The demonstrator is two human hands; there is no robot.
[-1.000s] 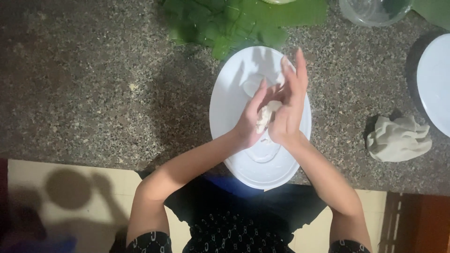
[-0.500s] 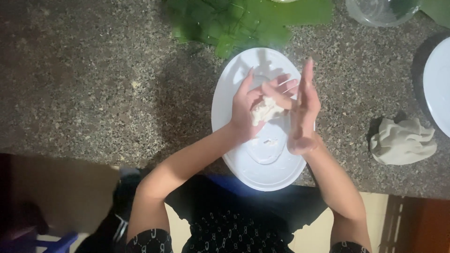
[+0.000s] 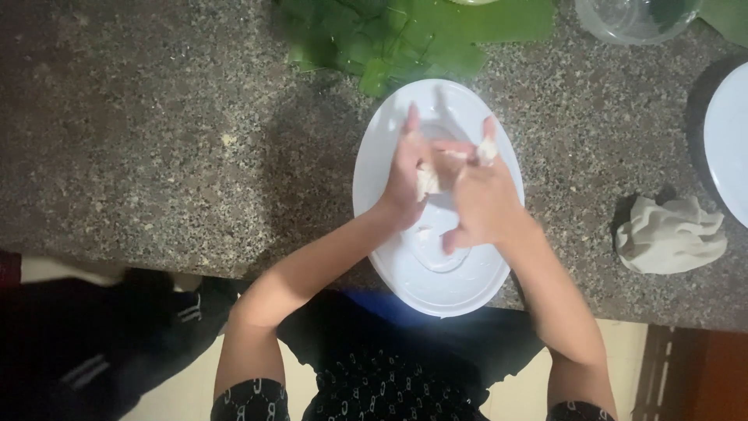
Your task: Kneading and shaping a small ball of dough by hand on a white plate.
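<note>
A white oval plate point(image 3: 405, 281) lies on the speckled granite counter point(image 3: 156, 140), its near end over the counter's edge. Above the plate, my left hand point(image 3: 403, 175) and my right hand point(image 3: 481, 199) are pressed together around a small pale lump of dough point(image 3: 426, 182). Only a strip of the dough shows between the palms. Bits of dough stick to my right fingertips point(image 3: 488, 148). A smear of dough lies on the plate under my hands.
Green leaves point(image 3: 405, 35) are spread at the far edge of the counter. A clear bowl point(image 3: 631, 19) stands at the top right. A crumpled white cloth point(image 3: 670, 234) lies to the right, beside a large round white dish point(image 3: 728, 132).
My right hand has turned from upright to palm-down over the dough. Both hands have closed around the lump and shifted a little towards the far end of the plate.
</note>
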